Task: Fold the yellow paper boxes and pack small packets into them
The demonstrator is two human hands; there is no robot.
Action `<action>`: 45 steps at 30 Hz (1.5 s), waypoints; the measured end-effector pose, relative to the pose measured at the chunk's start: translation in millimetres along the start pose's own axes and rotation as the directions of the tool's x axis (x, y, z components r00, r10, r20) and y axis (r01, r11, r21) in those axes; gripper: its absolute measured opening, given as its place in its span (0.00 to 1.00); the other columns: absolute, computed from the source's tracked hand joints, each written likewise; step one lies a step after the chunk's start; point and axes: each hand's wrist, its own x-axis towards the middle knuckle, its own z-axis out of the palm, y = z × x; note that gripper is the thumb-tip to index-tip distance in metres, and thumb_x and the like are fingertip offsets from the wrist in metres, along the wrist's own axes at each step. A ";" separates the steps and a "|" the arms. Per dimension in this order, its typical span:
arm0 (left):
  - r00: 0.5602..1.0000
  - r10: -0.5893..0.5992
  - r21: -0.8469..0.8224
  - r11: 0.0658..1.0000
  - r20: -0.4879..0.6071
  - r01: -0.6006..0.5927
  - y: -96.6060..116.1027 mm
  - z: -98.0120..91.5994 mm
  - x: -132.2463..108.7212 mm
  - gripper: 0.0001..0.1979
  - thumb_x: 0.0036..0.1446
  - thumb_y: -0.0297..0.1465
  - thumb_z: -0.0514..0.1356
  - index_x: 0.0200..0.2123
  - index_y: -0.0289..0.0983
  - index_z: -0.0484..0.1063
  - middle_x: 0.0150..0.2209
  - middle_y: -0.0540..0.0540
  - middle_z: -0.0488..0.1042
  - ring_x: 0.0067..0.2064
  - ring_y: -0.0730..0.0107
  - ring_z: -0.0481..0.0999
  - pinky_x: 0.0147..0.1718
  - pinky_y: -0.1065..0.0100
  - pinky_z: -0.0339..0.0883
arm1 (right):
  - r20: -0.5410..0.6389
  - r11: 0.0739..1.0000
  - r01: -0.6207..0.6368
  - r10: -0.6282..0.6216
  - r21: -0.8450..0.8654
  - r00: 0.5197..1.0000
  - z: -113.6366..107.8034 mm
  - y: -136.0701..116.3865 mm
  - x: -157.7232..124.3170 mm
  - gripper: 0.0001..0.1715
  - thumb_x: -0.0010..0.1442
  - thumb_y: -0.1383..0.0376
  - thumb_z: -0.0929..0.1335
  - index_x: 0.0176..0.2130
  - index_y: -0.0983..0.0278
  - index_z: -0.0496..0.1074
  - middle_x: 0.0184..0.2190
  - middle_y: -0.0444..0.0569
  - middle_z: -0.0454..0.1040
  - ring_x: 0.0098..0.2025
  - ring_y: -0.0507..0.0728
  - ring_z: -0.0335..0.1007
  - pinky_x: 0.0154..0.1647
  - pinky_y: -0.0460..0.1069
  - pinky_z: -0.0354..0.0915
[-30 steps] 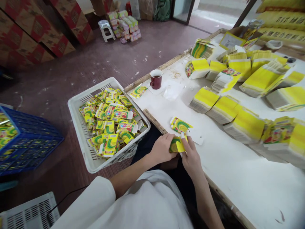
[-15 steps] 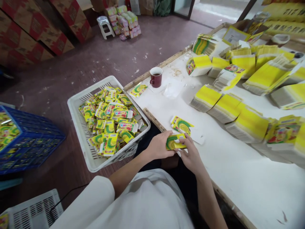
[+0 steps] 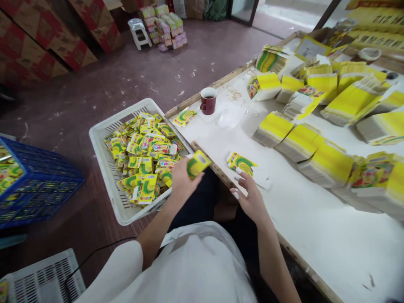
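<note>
My left hand [image 3: 183, 182] grips a small yellow-and-green carton [image 3: 198, 164] beside the right rim of a white plastic basket [image 3: 111, 198]. Inside the basket lies a heap of similar small cartons [image 3: 147, 166]. Over the table's near edge, my right hand [image 3: 251, 195] has its fingers apart and holds nothing. Its fingertips are close to a flat, unfolded carton [image 3: 241, 163] lying on the white table [image 3: 303, 210]; whether they touch it I cannot tell.
Stacks of flat yellow cartons [image 3: 328, 162] fill the table's right and far side. A dark red mug [image 3: 208, 103] with dark liquid stands near the table's left edge, close to another carton [image 3: 184, 118]. A blue crate [image 3: 44, 185] is at far left.
My hands have come apart. The left one has carried the carton leftward toward the basket, while the right one has let go of it and stays near the flat carton.
</note>
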 end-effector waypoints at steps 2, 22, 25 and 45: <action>0.994 -0.109 0.221 0.969 -0.023 0.112 -25.8 -6.3 7.3 0.33 0.51 0.40 0.69 0.57 0.34 0.64 0.54 0.31 0.71 0.58 0.38 0.69 0.56 0.43 0.62 | -0.077 0.996 -0.034 0.027 -0.088 0.997 -13.0 12.5 -0.5 0.25 0.64 0.56 0.67 0.58 0.61 0.65 0.53 0.59 0.73 0.48 0.63 0.76 0.49 0.62 0.74; 0.938 0.173 -0.450 0.893 0.302 -0.019 19.2 38.8 -0.8 0.10 0.59 0.34 0.63 0.43 0.37 0.74 0.42 0.42 0.77 0.46 0.61 0.77 0.49 0.56 0.71 | -0.333 0.832 -0.344 0.206 -0.435 0.920 -11.2 51.9 42.1 0.13 0.52 0.64 0.71 0.37 0.62 0.64 0.37 0.56 0.71 0.43 0.65 0.66 0.47 0.60 0.63; 0.923 0.117 -0.584 0.801 0.367 0.131 28.0 41.4 -11.5 0.15 0.58 0.38 0.64 0.45 0.36 0.73 0.43 0.42 0.77 0.44 0.63 0.77 0.49 0.57 0.71 | -0.353 0.837 -0.382 0.247 -0.391 0.902 -14.7 45.2 39.2 0.12 0.54 0.64 0.69 0.37 0.61 0.62 0.32 0.50 0.71 0.36 0.62 0.67 0.40 0.57 0.65; 0.949 -0.070 -0.919 0.238 0.307 0.314 80.9 62.9 -12.8 0.34 0.49 0.61 0.62 0.46 0.42 0.63 0.40 0.47 0.73 0.43 0.63 0.75 0.45 0.62 0.72 | -0.042 0.834 -0.194 0.251 0.517 0.967 13.7 -26.9 -0.2 0.22 0.55 0.53 0.74 0.42 0.57 0.64 0.33 0.42 0.69 0.34 0.54 0.69 0.35 0.49 0.68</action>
